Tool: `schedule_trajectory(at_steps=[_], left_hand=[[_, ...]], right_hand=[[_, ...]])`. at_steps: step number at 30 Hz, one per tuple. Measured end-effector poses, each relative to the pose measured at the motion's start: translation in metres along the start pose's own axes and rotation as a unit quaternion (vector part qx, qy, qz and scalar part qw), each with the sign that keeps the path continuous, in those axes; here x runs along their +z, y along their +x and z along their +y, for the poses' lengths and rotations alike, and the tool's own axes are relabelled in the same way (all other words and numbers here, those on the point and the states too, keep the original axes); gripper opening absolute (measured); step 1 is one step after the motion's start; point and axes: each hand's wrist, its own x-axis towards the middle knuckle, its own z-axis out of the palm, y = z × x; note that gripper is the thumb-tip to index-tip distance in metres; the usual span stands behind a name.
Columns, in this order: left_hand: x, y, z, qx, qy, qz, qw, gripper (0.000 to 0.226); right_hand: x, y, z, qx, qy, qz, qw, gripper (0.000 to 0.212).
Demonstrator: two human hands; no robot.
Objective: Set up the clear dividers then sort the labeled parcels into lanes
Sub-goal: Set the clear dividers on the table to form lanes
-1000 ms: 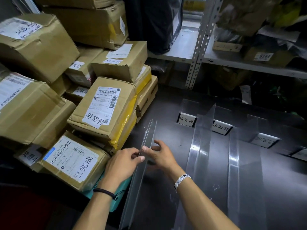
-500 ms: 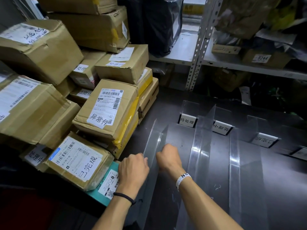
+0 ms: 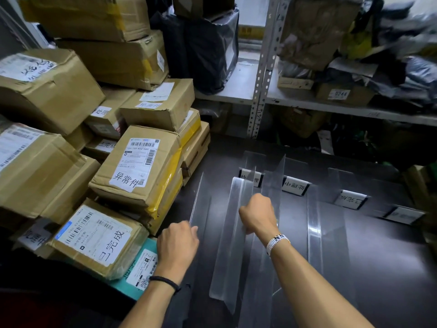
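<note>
Two clear dividers are in my hands over the dark table (image 3: 378,268). My left hand (image 3: 177,247) grips the leftmost clear divider (image 3: 201,209), which stands upright beside the parcel stack. My right hand (image 3: 257,214) grips a second clear divider (image 3: 230,233), tilted and held a little right of the first. Two more dividers (image 3: 314,223) stand upright further right. Small lane label cards (image 3: 295,185) stand at the far end of the lanes. Labeled cardboard parcels (image 3: 139,166) are stacked at left, one flat parcel (image 3: 94,237) nearest me.
A teal parcel (image 3: 139,271) lies under the stack by my left wrist. A grey metal shelf rack (image 3: 262,74) with boxes and bags stands behind the table. More cartons tower at the far left. A box corner (image 3: 418,185) shows at the right edge.
The pair of dividers I held together has been split. My right hand moved right with one divider, while my left hand keeps the other near the parcels.
</note>
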Motion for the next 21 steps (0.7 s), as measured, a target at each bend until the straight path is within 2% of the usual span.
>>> schedule_trajectory(at_steps=[4, 7, 9, 10, 12, 13, 16, 21], left_hand=[[0.008, -0.002, 0.006, 0.022, 0.017, -0.026, 0.999, 0.039], [0.007, -0.002, 0.012, 0.011, -0.018, -0.008, 1.0, 0.042], [-0.004, -0.008, 0.016, 0.026, -0.111, 0.056, 0.992, 0.051], [-0.015, -0.014, 0.022, 0.056, -0.186, 0.087, 0.977, 0.054], [-0.045, -0.034, 0.044, 0.13, -0.321, 0.091, 0.934, 0.054], [-0.061, -0.044, 0.059, 0.165, -0.347, 0.079, 0.92, 0.053], [-0.089, -0.063, 0.106, 0.231, -0.302, 0.092, 0.92, 0.041], [-0.101, -0.081, 0.176, 0.281, -0.225, 0.155, 0.92, 0.019]], right_hand=[[-0.023, -0.006, -0.004, 0.009, 0.013, 0.005, 1.0, 0.014], [-0.044, -0.011, -0.01, 0.007, 0.034, -0.001, 0.999, 0.022], [-0.057, -0.014, -0.015, -0.013, 0.049, 0.005, 0.999, 0.028], [-0.064, -0.014, -0.017, -0.025, 0.052, 0.012, 0.998, 0.027], [-0.081, -0.017, -0.023, -0.044, 0.055, 0.038, 0.997, 0.022], [-0.091, -0.019, -0.026, -0.054, 0.054, 0.054, 0.996, 0.021], [-0.129, -0.029, -0.029, -0.073, 0.06, 0.093, 0.991, 0.016], [-0.205, -0.05, -0.003, -0.082, 0.033, 0.152, 0.984, 0.011]])
